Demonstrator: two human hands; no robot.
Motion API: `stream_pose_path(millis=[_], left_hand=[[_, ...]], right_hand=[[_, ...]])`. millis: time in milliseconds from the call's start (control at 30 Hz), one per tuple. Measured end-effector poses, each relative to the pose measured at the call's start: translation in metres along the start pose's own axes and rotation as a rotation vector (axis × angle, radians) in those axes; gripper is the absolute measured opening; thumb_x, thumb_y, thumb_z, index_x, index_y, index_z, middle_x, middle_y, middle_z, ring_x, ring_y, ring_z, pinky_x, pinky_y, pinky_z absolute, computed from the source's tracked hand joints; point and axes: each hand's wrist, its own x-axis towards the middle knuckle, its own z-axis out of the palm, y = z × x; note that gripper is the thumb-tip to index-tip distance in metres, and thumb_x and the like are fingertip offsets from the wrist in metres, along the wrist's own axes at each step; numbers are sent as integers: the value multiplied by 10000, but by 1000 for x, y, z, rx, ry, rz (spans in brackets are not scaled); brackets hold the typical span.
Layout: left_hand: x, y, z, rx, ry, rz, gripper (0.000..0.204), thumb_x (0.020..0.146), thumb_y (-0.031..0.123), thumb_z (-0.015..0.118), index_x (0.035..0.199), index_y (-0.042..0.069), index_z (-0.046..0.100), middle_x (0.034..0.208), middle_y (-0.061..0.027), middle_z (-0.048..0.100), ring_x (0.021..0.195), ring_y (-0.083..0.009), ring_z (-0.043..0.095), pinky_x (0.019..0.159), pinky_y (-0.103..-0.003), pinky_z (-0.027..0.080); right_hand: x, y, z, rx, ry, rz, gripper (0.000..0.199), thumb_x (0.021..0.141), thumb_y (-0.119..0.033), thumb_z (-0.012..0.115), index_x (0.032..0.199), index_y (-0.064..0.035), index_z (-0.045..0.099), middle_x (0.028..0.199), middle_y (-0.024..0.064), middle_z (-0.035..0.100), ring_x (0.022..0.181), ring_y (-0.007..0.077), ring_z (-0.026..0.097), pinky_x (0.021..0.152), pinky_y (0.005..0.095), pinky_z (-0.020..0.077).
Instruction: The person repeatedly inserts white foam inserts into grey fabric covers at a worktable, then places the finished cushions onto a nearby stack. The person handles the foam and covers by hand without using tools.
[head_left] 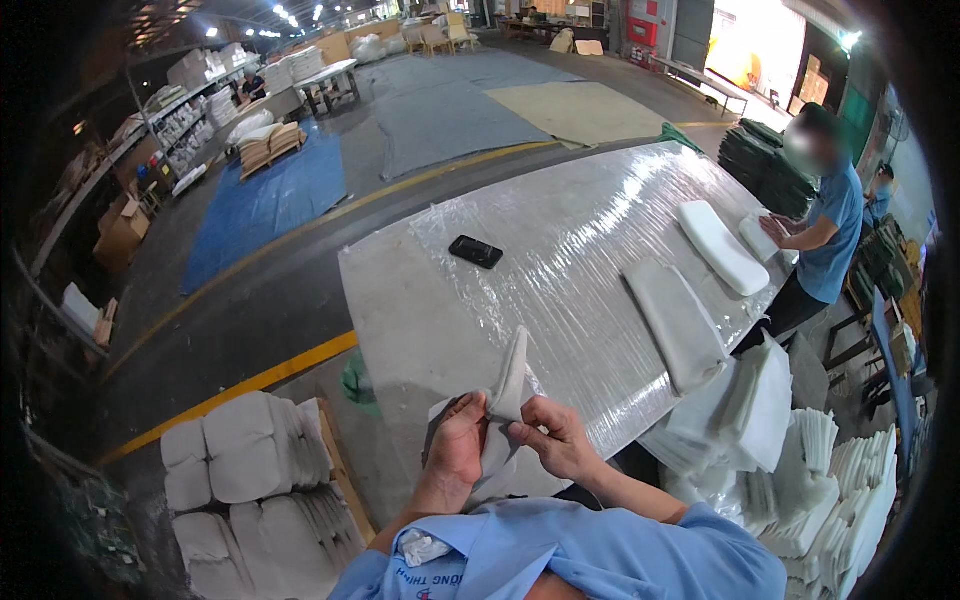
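Observation:
Close to my body, at the near edge of the table, both hands grip a light grey fabric-like piece (511, 378). It stands up on edge, its narrow end pointing away from me. My left hand (455, 447) is closed on its left side. Opposite it, my right hand (556, 440) pinches the right side with thumb and fingers. Folds of the piece hang between my wrists, and its lower part is hidden by my hands and shirt. A grey padded panel (676, 322) lies on the table to the right, with a white foam pad (722, 247) beyond it.
Plastic film covers much of the table (400, 330), where a black phone (476, 252) lies. At the right edge a co-worker (835, 220) handles a white piece (757, 238). Stacked grey pads (245, 450) stand at lower left, white foam sheets (755, 400) at lower right.

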Motion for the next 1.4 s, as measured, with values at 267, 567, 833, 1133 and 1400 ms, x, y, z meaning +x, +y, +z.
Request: stream_pose_path(millis=[267, 567, 833, 1133, 1400], left_hand=[[-22, 22, -10, 304, -17, -103, 214, 1038, 243, 667, 1105, 49, 727, 1035, -36, 752, 953, -142, 697, 866, -306, 550], [-38, 17, -37, 245, -224, -174, 696, 791, 226, 899, 1370, -42, 622, 1238, -126, 733, 1128, -249, 692, 1038, -387, 518], [-46, 14, -37, 223, -120, 26, 640, 834, 191, 813, 1379, -70, 603, 1314, -193, 690, 1212, -345, 660, 1090, -474, 497], [-42, 21, -38, 300, -106, 45, 661, 848, 198, 819, 1410, -41, 568, 1322, -188, 681, 1187, -350, 665, 1027, -500, 534], [-38, 23, -51, 363, -108, 24, 650, 923, 188, 760, 1486, -5, 496, 1369, -175, 658, 1223, -328, 640, 1052, -462, 512]], right_hand=[[35, 15, -70, 403, 197, -1, 357, 1004, -170, 716, 1332, -56, 633, 1167, 41, 661, 1122, 181, 621, 1052, 368, 488], [37, 47, -82, 516, -27, 21, 166, 988, -162, 734, 1093, -35, 715, 1090, 45, 726, 1026, 153, 657, 960, 343, 511], [31, 41, -77, 466, 91, -22, 169, 1005, -207, 736, 1042, -42, 727, 935, -35, 693, 880, 70, 611, 808, 260, 500], [20, 24, -78, 364, 170, -37, 247, 1028, -307, 710, 1032, -60, 723, 888, -63, 650, 824, 43, 557, 735, 243, 469], [11, 28, -80, 380, 218, -18, 260, 1032, -328, 705, 1021, -68, 710, 864, -79, 607, 793, 38, 522, 690, 248, 439]])
